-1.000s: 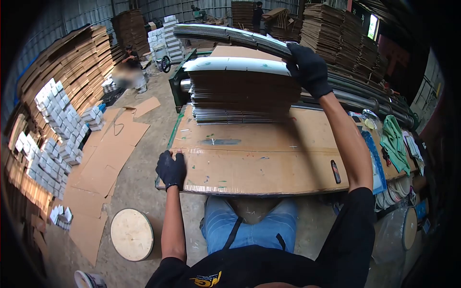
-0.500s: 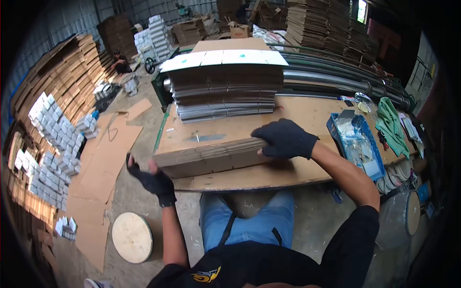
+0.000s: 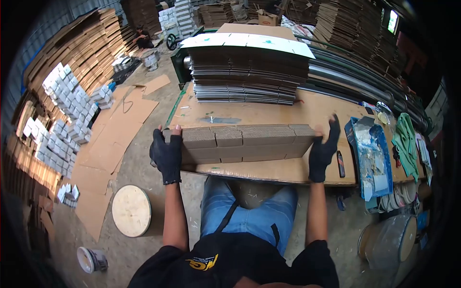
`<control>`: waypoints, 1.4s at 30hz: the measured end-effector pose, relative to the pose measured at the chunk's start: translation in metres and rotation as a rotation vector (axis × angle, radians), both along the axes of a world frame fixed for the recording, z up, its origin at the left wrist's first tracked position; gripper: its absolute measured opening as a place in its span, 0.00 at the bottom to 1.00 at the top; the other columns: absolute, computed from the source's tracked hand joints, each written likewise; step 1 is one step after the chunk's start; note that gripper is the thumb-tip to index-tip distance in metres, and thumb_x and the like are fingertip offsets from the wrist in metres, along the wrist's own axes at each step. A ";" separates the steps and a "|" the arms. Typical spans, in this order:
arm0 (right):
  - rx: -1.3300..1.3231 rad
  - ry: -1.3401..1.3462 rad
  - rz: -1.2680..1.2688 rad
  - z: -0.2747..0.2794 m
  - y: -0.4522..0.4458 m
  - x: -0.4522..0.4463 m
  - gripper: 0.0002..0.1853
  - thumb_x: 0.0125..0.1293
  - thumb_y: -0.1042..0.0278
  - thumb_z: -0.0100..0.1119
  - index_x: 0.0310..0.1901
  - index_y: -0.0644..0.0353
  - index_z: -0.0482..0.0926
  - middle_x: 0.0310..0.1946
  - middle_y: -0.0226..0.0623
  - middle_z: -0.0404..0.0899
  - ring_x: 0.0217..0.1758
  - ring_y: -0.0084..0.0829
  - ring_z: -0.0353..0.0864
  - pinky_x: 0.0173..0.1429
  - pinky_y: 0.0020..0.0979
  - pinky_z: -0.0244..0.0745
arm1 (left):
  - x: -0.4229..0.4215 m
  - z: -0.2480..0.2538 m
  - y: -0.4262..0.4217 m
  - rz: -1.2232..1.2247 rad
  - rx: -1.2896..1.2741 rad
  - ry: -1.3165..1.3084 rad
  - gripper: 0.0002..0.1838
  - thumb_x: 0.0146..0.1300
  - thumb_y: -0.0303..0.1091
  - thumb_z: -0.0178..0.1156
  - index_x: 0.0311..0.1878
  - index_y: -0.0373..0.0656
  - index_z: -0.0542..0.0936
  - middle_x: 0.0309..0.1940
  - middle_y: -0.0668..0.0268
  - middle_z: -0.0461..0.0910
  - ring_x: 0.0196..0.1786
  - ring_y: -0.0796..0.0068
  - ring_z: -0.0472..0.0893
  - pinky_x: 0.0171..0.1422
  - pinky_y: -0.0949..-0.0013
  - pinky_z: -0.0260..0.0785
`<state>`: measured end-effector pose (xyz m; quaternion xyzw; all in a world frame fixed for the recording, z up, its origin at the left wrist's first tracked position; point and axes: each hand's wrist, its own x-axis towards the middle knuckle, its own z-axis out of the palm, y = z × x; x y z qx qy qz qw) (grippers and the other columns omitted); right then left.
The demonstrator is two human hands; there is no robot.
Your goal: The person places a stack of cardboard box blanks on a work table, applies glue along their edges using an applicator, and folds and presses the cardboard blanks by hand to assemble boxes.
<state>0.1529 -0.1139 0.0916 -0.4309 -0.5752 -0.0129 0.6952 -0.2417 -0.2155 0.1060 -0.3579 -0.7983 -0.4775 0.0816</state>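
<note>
A bundle of folded brown cardboard sheets (image 3: 240,144) stands on its long edge near the front of the cardboard-covered table (image 3: 326,108). At its left end my left hand (image 3: 166,156), in a black fingertip-less glove, grips the bundle with the thumb on the near side. My right hand (image 3: 323,151), gloved the same way, is beside the right end, fingers stretched up and thumb apart; whether the palm touches the cardboard I cannot tell. Behind the bundle lies a taller stack of flat cardboard pieces (image 3: 249,79) with a white printed sheet (image 3: 247,42) on top.
Right of my right hand lies a utility knife (image 3: 340,164). Beyond it are a blue tray (image 3: 354,156) and a green cloth (image 3: 406,144). A roller machine (image 3: 350,81) runs behind the table. On the floor stand a round stool (image 3: 131,211) and a white bucket (image 3: 91,260). A person (image 3: 142,38) sits far left.
My left hand has closed in on the bundle's left end. My right hand has left the bundle's top and moved to its right end, fingers spread. The bundle now stands squarer to me.
</note>
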 end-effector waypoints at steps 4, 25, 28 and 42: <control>-0.513 0.313 0.299 -0.035 0.012 -0.001 0.28 0.77 0.46 0.59 0.62 0.66 0.79 0.56 0.40 0.82 0.62 0.31 0.77 0.70 0.33 0.69 | 0.020 -0.002 0.004 -0.015 0.060 -0.155 0.35 0.72 0.64 0.57 0.62 0.39 0.80 0.47 0.46 0.86 0.53 0.51 0.85 0.59 0.55 0.73; -0.512 0.283 0.553 -0.032 0.057 0.002 0.14 0.74 0.56 0.64 0.45 0.60 0.81 0.38 0.24 0.79 0.43 0.18 0.74 0.51 0.25 0.71 | 0.016 0.052 -0.033 -0.368 0.003 0.363 0.49 0.54 0.57 0.78 0.72 0.35 0.71 0.65 0.49 0.76 0.71 0.51 0.73 0.75 0.54 0.65; -0.502 0.233 0.565 -0.027 0.055 0.005 0.13 0.74 0.55 0.63 0.41 0.58 0.80 0.36 0.22 0.76 0.41 0.17 0.72 0.49 0.24 0.69 | 0.044 0.096 -0.007 -0.738 -0.001 0.452 0.62 0.39 0.58 0.85 0.74 0.34 0.67 0.66 0.45 0.75 0.70 0.47 0.74 0.74 0.52 0.66; 0.055 -0.484 0.040 0.023 -0.011 -0.030 0.22 0.67 0.56 0.70 0.58 0.54 0.79 0.58 0.43 0.78 0.64 0.45 0.76 0.72 0.47 0.67 | 0.067 0.081 0.032 -1.065 -0.755 0.529 0.37 0.57 0.57 0.74 0.61 0.40 0.79 0.41 0.43 0.86 0.45 0.42 0.87 0.50 0.50 0.78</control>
